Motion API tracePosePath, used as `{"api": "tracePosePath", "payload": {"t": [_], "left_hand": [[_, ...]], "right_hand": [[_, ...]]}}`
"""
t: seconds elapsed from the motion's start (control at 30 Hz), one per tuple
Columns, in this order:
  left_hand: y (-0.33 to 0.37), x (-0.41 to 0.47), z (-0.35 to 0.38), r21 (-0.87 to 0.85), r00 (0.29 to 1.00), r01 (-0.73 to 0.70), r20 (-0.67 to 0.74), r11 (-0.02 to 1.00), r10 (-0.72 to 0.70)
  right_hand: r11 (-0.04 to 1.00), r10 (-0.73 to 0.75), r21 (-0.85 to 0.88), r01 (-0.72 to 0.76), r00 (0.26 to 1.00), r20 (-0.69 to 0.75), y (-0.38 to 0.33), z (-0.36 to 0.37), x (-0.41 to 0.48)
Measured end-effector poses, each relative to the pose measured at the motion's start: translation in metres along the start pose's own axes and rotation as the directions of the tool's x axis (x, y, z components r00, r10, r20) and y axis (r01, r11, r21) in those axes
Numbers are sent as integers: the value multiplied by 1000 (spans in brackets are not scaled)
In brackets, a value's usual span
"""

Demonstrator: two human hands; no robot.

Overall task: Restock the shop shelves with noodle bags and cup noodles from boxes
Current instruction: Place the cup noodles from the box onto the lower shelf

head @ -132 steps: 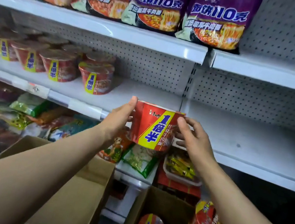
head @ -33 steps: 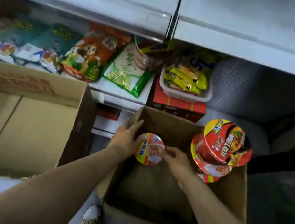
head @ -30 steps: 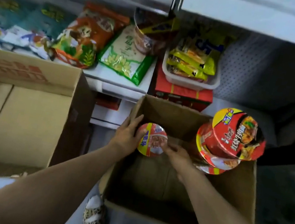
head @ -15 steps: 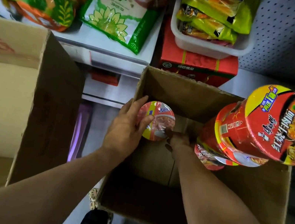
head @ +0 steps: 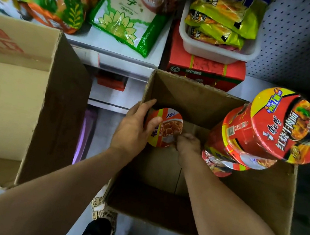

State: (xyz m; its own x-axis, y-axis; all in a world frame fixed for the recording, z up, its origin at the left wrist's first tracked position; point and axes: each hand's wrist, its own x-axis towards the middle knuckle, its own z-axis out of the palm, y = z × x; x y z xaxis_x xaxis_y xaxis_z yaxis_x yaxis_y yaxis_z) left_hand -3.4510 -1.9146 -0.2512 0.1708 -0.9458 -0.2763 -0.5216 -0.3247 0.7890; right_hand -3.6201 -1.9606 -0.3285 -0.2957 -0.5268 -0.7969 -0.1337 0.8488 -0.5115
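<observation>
- The left grip [head: 133,132] is clamped on the cup [head: 165,128], with the thumb across the lid and the fingers down the far side.
- The right grip [head: 188,143] is curled against the cup's right edge and seems to pinch it, though its fingertips are hidden.
- The cup sits low in the box [head: 193,101], in the far left corner, close against the wall.
- Risk: the stack [head: 266,132] of big red cups leans out over the box's right side, just beside the right forearm. An elbow swinging outward on the lift would likely topple it.
- Risk: a lift by rim and lid alone could dent the thin wall or peel the foil. A hold lower on the body looks safer.
- Risk: drawn up at a slant, the cup could catch on the box wall and slip.
- Writing: the stack's top lid reads 康师傅 and 红烧牛肉面.
- The seed bag [head: 126,14] on the shelf [head: 110,46] reads 香瓜子, and the red carton [head: 204,72] carries 绿色食品.
- The cup's own lid print is too blurred to read with confidence.
</observation>
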Motion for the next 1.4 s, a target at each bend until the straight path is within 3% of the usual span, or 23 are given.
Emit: {"api": "tracePosePath", "payload": {"t": [0.1,0.23,0.43,0.57,0.8,0.9,1.03,1.17,1.33,1.4], "left_hand": [[-2,1,-1,8,1000,14,8,1000,-14],[2,-3,-7,-23,1000,8,10,1000,-8],[23,-26,-22,81,999,46,3,996,-46],[54,-55,-53,105,1000,-12,-18,994,14],[118,-114,-128,22,988,-143,-63,989,144],[154,-134,-167,-67,978,-179,-120,982,170],[205,-154,-220,-52,935,-287,-233,956,268],[248,-162,-275,-101,893,-347,-341,932,296],[276,-154,-343,-109,857,-402,-396,909,331],[282,-150,-362,-78,857,-407,-378,910,351]], "right_hand": [[988,31,148,-34,999,19,5,-12,-18],[974,48,221,-47,999,0,2,-30,-53],[959,41,275,-63,996,84,1,-51,-115],[952,5,303,-46,991,137,-13,-67,-169],[930,-214,337,146,962,173,-66,-96,-266],[895,-339,365,255,922,187,-99,-103,-310],[842,-467,406,356,858,215,-147,-103,-364],[775,-608,406,483,747,271,-195,-103,-415],[517,-846,360,777,398,356,-236,-85,-450],[411,-884,282,867,305,353,-249,-68,-449]]}}
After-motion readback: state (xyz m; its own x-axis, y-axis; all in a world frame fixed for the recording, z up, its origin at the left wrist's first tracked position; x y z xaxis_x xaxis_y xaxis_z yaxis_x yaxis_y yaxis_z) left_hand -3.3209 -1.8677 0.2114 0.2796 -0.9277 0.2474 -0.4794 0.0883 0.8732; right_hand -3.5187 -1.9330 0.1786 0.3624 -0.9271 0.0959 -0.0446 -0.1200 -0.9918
